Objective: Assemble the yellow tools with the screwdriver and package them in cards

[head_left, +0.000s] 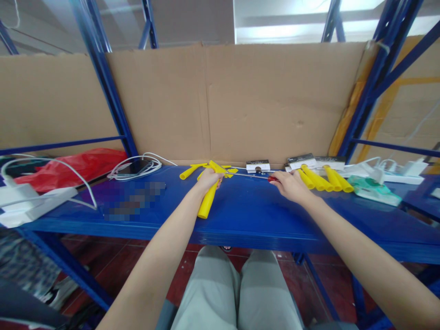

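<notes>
My left hand (210, 178) is closed around a yellow plastic tube (207, 204), which slants with its near end towards me over the blue table. In my right hand (287, 183) is a screwdriver (248, 175) with a red handle and a long thin metal shaft. The shaft points left and its tip reaches the upper part of the tube beside my left fingers; whether it touches there I cannot tell. Behind my left hand lie another yellow tube (188, 172) and small flat yellow pieces (231, 173).
Several yellow tubes (318, 179) with black-and-white cards (301, 160) lie right of my right hand. Another card (258, 166) stands at the back. A green-and-white packet (374, 190), white cables (147, 167), a red bag (79, 169) and a cardboard wall (240, 105) surround the work area.
</notes>
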Demonstrator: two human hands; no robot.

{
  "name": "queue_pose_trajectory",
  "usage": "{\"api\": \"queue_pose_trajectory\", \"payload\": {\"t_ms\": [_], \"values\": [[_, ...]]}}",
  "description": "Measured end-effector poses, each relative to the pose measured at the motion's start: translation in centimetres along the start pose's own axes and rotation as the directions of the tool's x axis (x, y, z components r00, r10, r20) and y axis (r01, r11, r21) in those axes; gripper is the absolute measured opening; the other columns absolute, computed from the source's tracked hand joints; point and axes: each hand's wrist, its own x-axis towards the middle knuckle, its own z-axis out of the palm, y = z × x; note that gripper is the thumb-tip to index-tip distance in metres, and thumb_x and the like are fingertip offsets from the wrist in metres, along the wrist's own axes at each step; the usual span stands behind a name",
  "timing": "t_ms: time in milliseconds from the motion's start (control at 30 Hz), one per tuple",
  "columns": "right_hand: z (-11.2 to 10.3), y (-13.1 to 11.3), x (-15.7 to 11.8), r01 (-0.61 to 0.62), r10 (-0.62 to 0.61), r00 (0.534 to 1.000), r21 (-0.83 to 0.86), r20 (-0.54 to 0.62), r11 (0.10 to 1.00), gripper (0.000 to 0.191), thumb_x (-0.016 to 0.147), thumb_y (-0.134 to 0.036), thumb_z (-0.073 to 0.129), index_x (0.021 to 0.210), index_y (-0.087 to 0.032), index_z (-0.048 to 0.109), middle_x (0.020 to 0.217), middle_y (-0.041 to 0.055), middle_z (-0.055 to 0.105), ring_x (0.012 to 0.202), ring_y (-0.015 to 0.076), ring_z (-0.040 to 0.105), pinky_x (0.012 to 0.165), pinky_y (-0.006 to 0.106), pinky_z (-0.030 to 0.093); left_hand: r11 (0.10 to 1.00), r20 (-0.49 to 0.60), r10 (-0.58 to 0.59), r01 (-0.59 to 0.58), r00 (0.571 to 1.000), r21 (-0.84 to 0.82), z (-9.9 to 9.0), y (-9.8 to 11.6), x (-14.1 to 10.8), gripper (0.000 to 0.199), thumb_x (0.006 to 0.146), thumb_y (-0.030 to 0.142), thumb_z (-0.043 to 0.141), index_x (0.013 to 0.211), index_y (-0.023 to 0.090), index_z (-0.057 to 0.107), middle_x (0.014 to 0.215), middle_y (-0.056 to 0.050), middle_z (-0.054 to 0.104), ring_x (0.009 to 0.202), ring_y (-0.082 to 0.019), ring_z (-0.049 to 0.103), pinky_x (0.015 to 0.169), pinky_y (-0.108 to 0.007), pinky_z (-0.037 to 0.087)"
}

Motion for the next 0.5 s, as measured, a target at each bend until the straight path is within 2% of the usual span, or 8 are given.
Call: {"api": "queue_pose_trajectory", "payload": {"t_ms": [333,500], "values": [[-0.06,-0.08,-0.04,0.005,-0.005,1.0,-0.012,0.002,1.0,0.024,0.096,-0.029,0.038,0.095,-0.018,0.059,0.097,0.0133,0.072,0.087,0.026,0.063,0.076,0.037,0.029,1.0,-0.007,0.005,-0.005,1.0,0.007,0.01,0.1,-0.12,0.013,0.071,0.004,0.052,0.064,0.014,0.055,0.05,0.0,0.056,0.038,-0.008,0.045,0.045,-0.021,0.036],[-0.38,-0.25,0.04,0.024,-0.024,1.0,-0.096,0.003,0.995,0.027,0.096,-0.029,0.036,0.097,-0.016,0.061,0.097,0.0148,0.072,0.087,0.026,0.062,0.075,0.036,0.027,0.997,-0.028,0.018,-0.016,0.999,0.081,0.11,0.33,-0.59,0.017,0.073,0.005,0.051,0.06,0.015,0.053,0.045,0.003,0.05,0.037,-0.008,0.044,0.043,-0.021,0.034]]}}
